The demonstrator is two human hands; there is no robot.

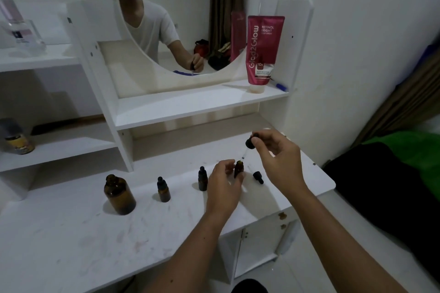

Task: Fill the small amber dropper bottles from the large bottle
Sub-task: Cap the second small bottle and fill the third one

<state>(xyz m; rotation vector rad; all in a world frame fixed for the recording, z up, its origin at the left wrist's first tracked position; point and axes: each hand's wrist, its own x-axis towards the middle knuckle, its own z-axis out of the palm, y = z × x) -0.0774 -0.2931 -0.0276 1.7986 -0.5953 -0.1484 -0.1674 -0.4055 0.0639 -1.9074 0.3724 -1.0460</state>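
Observation:
The large amber bottle [119, 194] stands uncapped at the left of the white tabletop [71, 233]. Two small amber dropper bottles, one [163, 189] and another [202, 179], stand capped to its right. My left hand [225, 183] holds a third small amber bottle [238, 168], open at the top. Just above and right of that bottle, my right hand [276, 152] pinches a black dropper [250, 142] by its bulb, its glass tube pointing down toward the bottle's mouth. A second black dropper cap [258, 177] lies on the table beside it.
A shelf unit with a round mirror [190, 19] rises behind the table. A pink tube [263, 50] and a blue pen [281, 85] sit on its shelf. A spray can [17, 137] stands on a left shelf. The table's right edge is close to my right hand.

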